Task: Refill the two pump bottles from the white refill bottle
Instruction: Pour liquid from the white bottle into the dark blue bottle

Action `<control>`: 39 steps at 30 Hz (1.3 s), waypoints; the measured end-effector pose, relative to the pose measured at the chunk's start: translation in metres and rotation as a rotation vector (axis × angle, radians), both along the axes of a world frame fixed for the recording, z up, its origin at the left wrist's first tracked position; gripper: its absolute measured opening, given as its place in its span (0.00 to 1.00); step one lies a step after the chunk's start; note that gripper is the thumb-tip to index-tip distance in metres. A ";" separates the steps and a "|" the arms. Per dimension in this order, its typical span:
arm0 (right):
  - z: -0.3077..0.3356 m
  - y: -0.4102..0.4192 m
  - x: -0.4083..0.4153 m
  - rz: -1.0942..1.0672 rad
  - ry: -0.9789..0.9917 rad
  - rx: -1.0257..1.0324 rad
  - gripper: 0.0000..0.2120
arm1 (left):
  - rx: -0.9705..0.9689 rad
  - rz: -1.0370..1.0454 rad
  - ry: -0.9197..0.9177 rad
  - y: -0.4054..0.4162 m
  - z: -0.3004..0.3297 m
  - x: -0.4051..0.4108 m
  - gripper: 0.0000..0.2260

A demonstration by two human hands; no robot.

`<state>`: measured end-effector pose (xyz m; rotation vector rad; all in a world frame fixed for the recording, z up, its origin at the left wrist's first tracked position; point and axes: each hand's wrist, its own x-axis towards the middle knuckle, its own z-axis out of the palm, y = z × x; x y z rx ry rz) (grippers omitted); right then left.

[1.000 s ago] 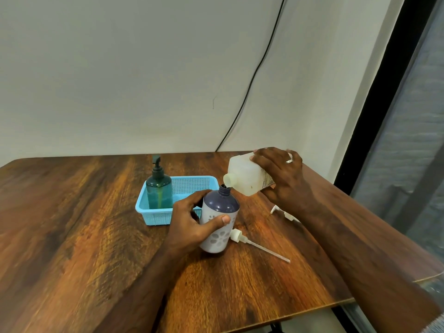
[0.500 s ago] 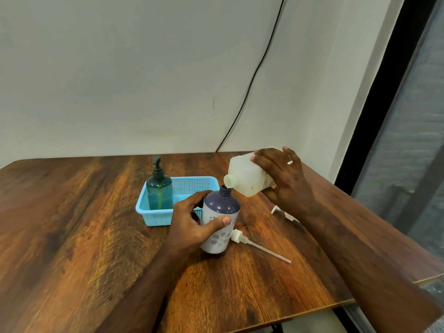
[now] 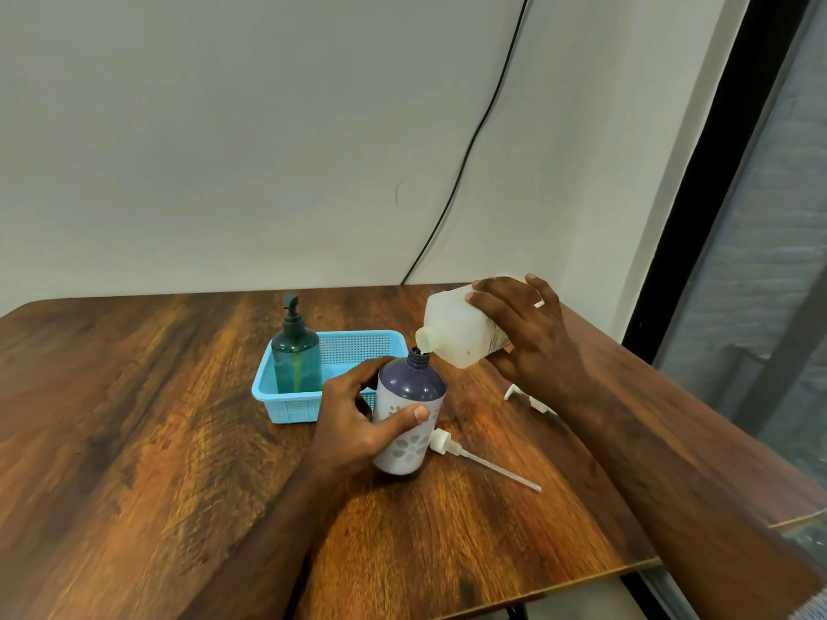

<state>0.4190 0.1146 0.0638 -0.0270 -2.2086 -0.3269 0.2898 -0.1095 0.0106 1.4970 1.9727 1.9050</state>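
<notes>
Right hand (image 3: pixel 530 337) grips the white refill bottle (image 3: pixel 461 331) around its body, fingers over the top and thumb beneath, holding it tipped with its open spout just above the neck of the purple pump bottle (image 3: pixel 409 413). Over the last second the tilt has grown a little steeper and the spout has settled closer over that neck, so I judge the pour into this first bottle to be under way; the stream itself is too fine to make out.

Left hand (image 3: pixel 358 418) is wrapped round the purple pump bottle, thumb across its flowered front, steadying it upright on the table (image 3: pixel 134 440), much as it did a second ago. Its removed white pump (image 3: pixel 452 445), with the long dip tube, lies on the table just to the right of the bottle's base. Another small white part (image 3: pixel 526 398) peeks out from behind the right forearm; what it is I cannot tell.

Behind, the green pump bottle (image 3: pixel 295 355) stands in the blue basket (image 3: pixel 358 346) with its pump fitted, so it looks not yet refilled. That leaves roughly half the task, and this bottle's pump to refit.
</notes>
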 end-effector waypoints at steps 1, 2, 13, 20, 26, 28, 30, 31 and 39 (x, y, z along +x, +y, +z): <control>0.000 0.000 0.000 -0.001 -0.001 -0.001 0.32 | 0.002 0.002 0.000 0.000 0.000 0.000 0.22; 0.000 0.000 0.000 -0.002 -0.002 -0.002 0.32 | 0.005 0.002 0.001 0.000 0.000 0.000 0.22; 0.000 0.002 0.001 0.005 -0.015 0.001 0.29 | 0.005 -0.008 -0.012 0.000 0.000 0.001 0.23; 0.001 0.001 0.002 0.012 -0.010 -0.001 0.28 | 0.000 -0.002 0.001 -0.001 0.001 0.002 0.23; 0.002 -0.001 0.002 0.016 0.002 0.006 0.30 | 0.003 0.001 0.005 -0.001 0.001 0.002 0.23; 0.001 -0.001 0.001 0.013 0.003 0.004 0.30 | 0.001 0.005 0.009 -0.001 0.001 0.001 0.23; 0.001 -0.001 0.001 0.009 -0.003 -0.001 0.30 | 0.002 0.008 0.008 -0.001 0.001 0.001 0.23; 0.002 -0.001 0.001 0.008 -0.006 -0.003 0.30 | 0.004 0.009 0.008 -0.001 0.001 0.001 0.23; 0.001 -0.002 0.003 0.008 -0.003 -0.002 0.30 | 0.010 0.004 0.018 -0.002 0.002 0.002 0.22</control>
